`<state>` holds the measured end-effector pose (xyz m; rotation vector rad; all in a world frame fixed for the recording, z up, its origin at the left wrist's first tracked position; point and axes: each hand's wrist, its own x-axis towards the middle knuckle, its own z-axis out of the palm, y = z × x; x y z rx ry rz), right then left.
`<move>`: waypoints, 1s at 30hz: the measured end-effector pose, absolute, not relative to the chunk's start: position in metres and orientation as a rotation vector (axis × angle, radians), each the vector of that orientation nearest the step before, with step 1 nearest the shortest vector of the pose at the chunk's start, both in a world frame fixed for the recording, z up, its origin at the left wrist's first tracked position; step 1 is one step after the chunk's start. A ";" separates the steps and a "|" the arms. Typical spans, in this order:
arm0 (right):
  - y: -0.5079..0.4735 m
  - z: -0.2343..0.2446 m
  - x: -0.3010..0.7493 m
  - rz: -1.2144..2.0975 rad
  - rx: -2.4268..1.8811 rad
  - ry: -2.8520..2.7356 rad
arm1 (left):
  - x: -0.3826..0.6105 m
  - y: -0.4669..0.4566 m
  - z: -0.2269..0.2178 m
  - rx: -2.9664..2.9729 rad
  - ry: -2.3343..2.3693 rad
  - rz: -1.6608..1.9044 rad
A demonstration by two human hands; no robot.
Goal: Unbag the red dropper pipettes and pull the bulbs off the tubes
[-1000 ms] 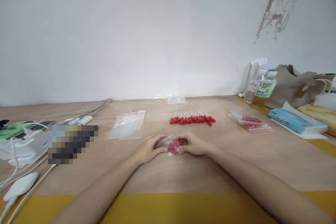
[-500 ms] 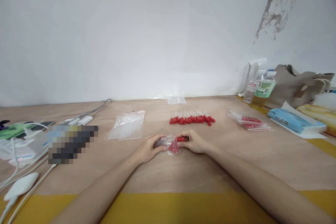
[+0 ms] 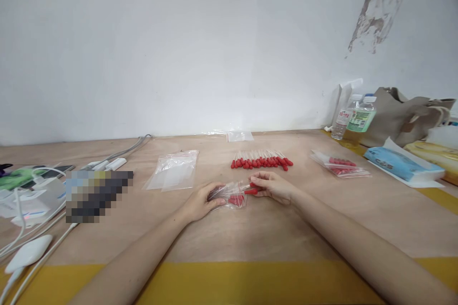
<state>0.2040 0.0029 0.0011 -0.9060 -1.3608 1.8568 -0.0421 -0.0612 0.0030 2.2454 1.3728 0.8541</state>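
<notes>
My left hand (image 3: 202,201) grips one end of a small clear zip bag (image 3: 229,194) that holds several red-bulbed droppers, just above the wooden table (image 3: 250,233). My right hand (image 3: 275,187) is pinched on red-bulbed droppers (image 3: 251,190) at the bag's open right end. Behind the hands lies a row of loose red-bulbed droppers (image 3: 262,162). A stack of empty zip bags (image 3: 173,170) lies to the left of that row.
A filled bag of droppers (image 3: 339,166) lies at the right. Two water bottles (image 3: 354,116), a grey bag (image 3: 404,116) and a blue packet (image 3: 400,164) stand at the far right. Chargers, cables (image 3: 32,200) and a white mouse (image 3: 26,253) crowd the left edge.
My right hand has lifted slightly and moved right and away, now pinching droppers at the bag's mouth. The left hand stayed on the bag.
</notes>
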 end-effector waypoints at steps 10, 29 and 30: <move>-0.003 -0.007 0.205 1.590 -0.958 -1.694 | -0.043 -0.062 0.002 2.212 1.373 0.836; -0.015 -0.010 0.183 1.518 -0.949 -1.737 | -0.044 -0.061 0.002 2.229 1.308 0.837; -0.014 -0.009 0.183 1.519 -0.954 -1.727 | -0.045 -0.060 0.002 2.198 1.298 0.849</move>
